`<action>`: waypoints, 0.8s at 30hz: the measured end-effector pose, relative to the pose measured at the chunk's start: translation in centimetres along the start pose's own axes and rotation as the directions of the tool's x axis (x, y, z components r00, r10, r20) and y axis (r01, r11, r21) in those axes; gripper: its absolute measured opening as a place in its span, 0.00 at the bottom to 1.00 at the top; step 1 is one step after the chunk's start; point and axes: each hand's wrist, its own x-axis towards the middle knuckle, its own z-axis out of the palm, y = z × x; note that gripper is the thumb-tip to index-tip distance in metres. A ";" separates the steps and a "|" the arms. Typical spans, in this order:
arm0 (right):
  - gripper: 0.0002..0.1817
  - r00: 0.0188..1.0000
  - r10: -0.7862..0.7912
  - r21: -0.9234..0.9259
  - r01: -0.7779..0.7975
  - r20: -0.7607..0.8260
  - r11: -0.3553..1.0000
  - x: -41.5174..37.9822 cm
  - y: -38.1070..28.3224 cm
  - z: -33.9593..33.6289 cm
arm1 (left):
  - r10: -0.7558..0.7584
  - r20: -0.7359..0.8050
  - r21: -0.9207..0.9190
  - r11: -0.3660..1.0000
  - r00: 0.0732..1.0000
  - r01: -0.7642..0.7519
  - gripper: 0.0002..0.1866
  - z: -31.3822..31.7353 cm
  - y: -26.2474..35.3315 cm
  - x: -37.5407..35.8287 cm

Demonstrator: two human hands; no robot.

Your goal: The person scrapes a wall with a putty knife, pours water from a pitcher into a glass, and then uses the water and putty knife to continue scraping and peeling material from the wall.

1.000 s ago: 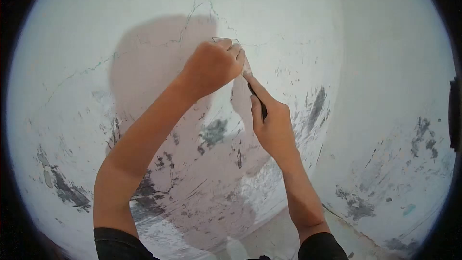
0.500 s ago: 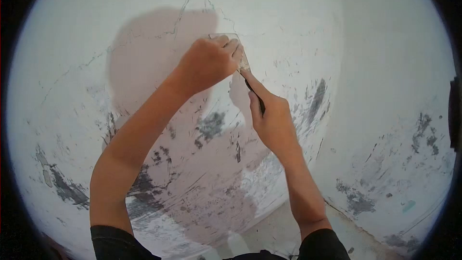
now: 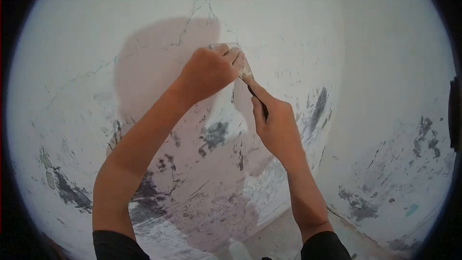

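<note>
A putty knife (image 3: 245, 69) with a wide flat blade and a dark handle lies against the white wall (image 3: 288, 14). My right hand (image 3: 276, 120) is closed round its handle, one finger stretched along it toward the blade. With bent fingers, my left hand (image 3: 211, 70) presses on the blade and hides much of it. A thin cracked line (image 3: 210, 10) in the wall surface runs just above the blade.
Dark grey patches and scratches (image 3: 215, 134) mark the lower wall. Another wall surface (image 3: 394, 91) meets it on the right. Part of the floor (image 3: 279, 236) shows at the bottom. A dark object (image 3: 455, 114) stands at the right edge.
The wall marks and both hands with the putty knife sit slightly lower in the view. The hold on the knife looks the same.
</note>
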 end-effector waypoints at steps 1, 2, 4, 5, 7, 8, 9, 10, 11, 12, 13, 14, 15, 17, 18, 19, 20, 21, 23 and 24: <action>0.29 0.990 -0.092 -0.033 0.089 -0.107 0.995 0.5 1.1 1.5 | -0.035 0.026 0.019 0.999 0.999 0.034 0.16 -0.1 -0.4 0.4; 0.29 0.991 -0.086 -0.031 0.083 -0.103 0.996 0.3 1.1 2.1 | -0.067 0.054 0.033 0.997 0.996 0.066 0.16 -0.1 -0.4 0.6; 0.29 0.985 -0.118 -0.044 0.114 -0.126 0.993 0.6 0.6 2.3 | -0.065 0.063 0.069 0.996 0.996 0.061 0.16 0.1 0.1 0.5; 0.30 0.996 -0.073 -0.048 0.070 -0.058 0.996 0.0 0.1 1.0 | -0.063 0.039 0.031 0.998 0.997 0.062 0.15 -0.1 0.7 0.0; 0.30 0.992 -0.098 -0.033 0.095 -0.077 0.995 0.5 0.4 0.9 | -0.059 -0.019 -0.014 0.998 0.998 0.059 0.15 -0.3 1.2 -0.4; 0.30 0.992 -0.100 -0.019 0.098 -0.078 0.995 0.4 0.7 1.1 | -0.066 -0.012 -0.017 0.998 0.998 0.065 0.15 -0.1 1.0 -0.3; 0.30 0.987 -0.113 -0.034 0.110 -0.111 0.993 0.7 1.0 2.2 | -0.103 0.049 0.016 0.995 0.993 0.102 0.15 -0.1 0.5 0.3; 0.30 0.989 -0.105 -0.034 0.102 -0.106 0.994 0.4 1.2 2.1 | -0.136 0.106 0.051 0.990 0.985 0.131 0.15 0.0 0.3 0.6; 0.29 0.991 -0.100 -0.061 0.095 -0.089 0.994 0.2 1.1 1.9 | -0.134 0.105 0.047 0.990 0.985 0.130 0.15 0.1 0.8 0.3; 0.29 0.991 -0.104 -0.088 0.097 -0.079 0.991 0.4 1.0 1.8 | -0.117 0.034 0.019 0.993 0.993 0.117 0.15 0.2 1.3 -0.2; 0.29 0.989 -0.115 -0.090 0.107 -0.088 0.990 0.8 1.0 1.7 | -0.102 -0.040 -0.004 0.995 0.994 0.102 0.15 0.3 1.3 -0.3; 0.29 0.989 -0.115 -0.084 0.108 -0.089 0.991 0.9 1.1 1.7 | -0.105 -0.045 0.004 0.994 0.993 0.105 0.15 0.7 1.0 -0.3; 0.29 0.991 -0.105 -0.078 0.099 -0.079 0.992 0.7 1.2 1.7 | -0.119 -0.030 0.028 0.992 0.992 0.120 0.16 0.7 1.0 -0.3; 0.29 0.987 -0.117 -0.080 0.109 -0.108 0.991 -0.3 2.1 2.5 | -0.137 -0.023 0.019 0.990 0.990 0.137 0.15 0.8 1.7 -0.5; 0.29 0.990 -0.103 -0.076 0.096 -0.100 0.992 -0.7 2.1 2.1 | -0.137 -0.010 0.007 0.991 0.991 0.137 0.15 0.8 2.4 -0.8; 0.29 0.994 -0.090 -0.030 0.089 -0.063 0.996 -1.1 1.9 1.4 | -0.146 -0.036 -0.005 0.989 0.989 0.146 0.15 0.7 3.0 -1.2; 0.29 0.995 -0.092 0.013 0.092 -0.036 0.996 -1.0 1.8 1.0 | -0.153 -0.073 -0.006 0.988 0.985 0.153 0.15 0.7 3.0 -1.2; 0.28 0.991 -0.116 0.009 0.117 -0.071 0.993 -0.4 2.2 1.2 | -0.150 -0.077 0.003 0.989 0.986 0.150 0.15 0.6 2.2 -0.6; 0.28 0.989 -0.109 0.020 0.112 -0.103 0.994 0.7 2.7 2.5 | -0.209 0.042 0.042 0.977 0.977 0.207 0.14 0.3 1.5 0.2; 0.28 0.983 -0.122 0.023 0.126 -0.137 0.992 1.0 2.5 2.7 | -0.202 0.048 0.030 0.979 0.978 0.201 0.14 0.3 1.8 0.0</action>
